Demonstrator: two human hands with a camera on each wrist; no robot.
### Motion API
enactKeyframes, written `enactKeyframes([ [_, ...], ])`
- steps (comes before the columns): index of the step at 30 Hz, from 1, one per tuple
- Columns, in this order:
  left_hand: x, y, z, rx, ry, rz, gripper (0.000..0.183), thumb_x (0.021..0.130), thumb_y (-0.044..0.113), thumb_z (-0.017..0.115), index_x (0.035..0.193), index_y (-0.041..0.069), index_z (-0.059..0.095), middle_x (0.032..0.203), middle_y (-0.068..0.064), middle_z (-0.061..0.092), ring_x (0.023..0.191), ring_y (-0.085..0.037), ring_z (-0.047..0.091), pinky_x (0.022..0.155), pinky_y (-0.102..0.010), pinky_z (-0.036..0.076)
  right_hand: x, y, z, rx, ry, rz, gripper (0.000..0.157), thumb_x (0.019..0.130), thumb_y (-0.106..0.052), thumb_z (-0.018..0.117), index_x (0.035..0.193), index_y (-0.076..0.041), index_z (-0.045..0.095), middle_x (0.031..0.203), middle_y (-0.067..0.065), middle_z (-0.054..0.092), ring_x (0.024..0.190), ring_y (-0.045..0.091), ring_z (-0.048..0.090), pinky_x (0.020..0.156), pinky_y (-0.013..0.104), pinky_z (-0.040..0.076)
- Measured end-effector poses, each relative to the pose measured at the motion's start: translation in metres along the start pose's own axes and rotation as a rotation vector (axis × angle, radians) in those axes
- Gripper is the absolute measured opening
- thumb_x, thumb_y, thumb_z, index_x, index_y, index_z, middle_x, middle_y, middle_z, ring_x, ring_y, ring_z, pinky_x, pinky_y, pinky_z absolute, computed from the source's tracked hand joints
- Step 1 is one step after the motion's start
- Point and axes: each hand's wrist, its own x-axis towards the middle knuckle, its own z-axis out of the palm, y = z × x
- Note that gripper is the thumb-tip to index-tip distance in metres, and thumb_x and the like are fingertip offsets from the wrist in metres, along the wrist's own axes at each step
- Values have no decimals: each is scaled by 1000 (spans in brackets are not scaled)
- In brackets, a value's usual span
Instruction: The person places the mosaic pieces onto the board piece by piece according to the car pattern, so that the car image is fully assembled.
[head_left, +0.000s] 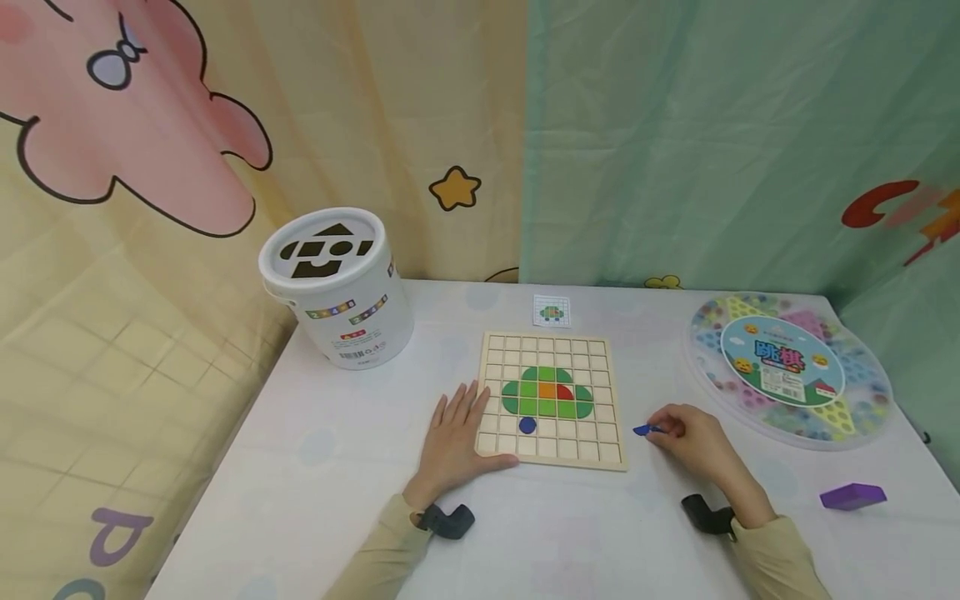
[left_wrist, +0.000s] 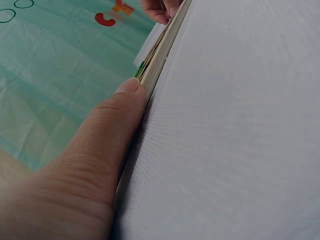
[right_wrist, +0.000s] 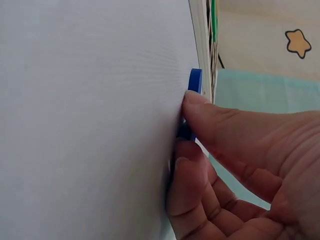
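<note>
A wooden grid board point(head_left: 546, 451) lies mid-table, with green, light green, orange and red pieces point(head_left: 547, 407) set together in its cells like a car. Below their left part sits a blue disc point(head_left: 527, 425). My left hand point(head_left: 453, 442) rests at the board's left edge, fingers spread and straight, its thumb point(left_wrist: 112, 112) along the near edge. Right of the board, my right hand point(head_left: 697, 437) pinches a small blue piece point(right_wrist: 196, 80) between thumb and finger, just over the table. Its full outline is partly hidden by the fingers.
A small card point(head_left: 551, 310) with a printed car pattern lies behind the board. At the back left stands a white bucket point(head_left: 360, 333) with shaped holes in its lid. A round game box point(head_left: 783, 358) and a purple block point(head_left: 853, 497) lie to the right.
</note>
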Motion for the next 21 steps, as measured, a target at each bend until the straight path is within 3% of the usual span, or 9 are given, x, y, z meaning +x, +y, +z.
enactKeyframes([
  [5, 0, 1, 0, -2, 3, 3, 112, 70, 83, 51, 152, 13, 20, 157, -7, 14, 144, -24, 4, 114, -45, 2, 5, 1, 0, 12, -25, 11, 14, 78, -6, 76, 89, -3, 68, 72, -1, 52, 64, 15, 47, 54, 26, 40],
  [11, 0, 2, -2, -17, 13, 11, 112, 70, 80, 54, 152, 11, 22, 157, -9, 16, 143, -26, 7, 114, -46, 4, 7, 1, 1, 59, -76, 32, 25, 79, -21, 79, 95, -5, 68, 76, 1, 52, 65, 15, 44, 53, 25, 37],
  [21, 0, 1, 0, -15, 27, 16, 111, 70, 82, 51, 151, 10, 24, 156, -9, 17, 143, -27, 9, 114, -47, 6, 14, -1, 6, 19, -10, 69, 19, 80, -24, 77, 83, -9, 66, 68, -1, 50, 64, 16, 44, 55, 29, 36],
])
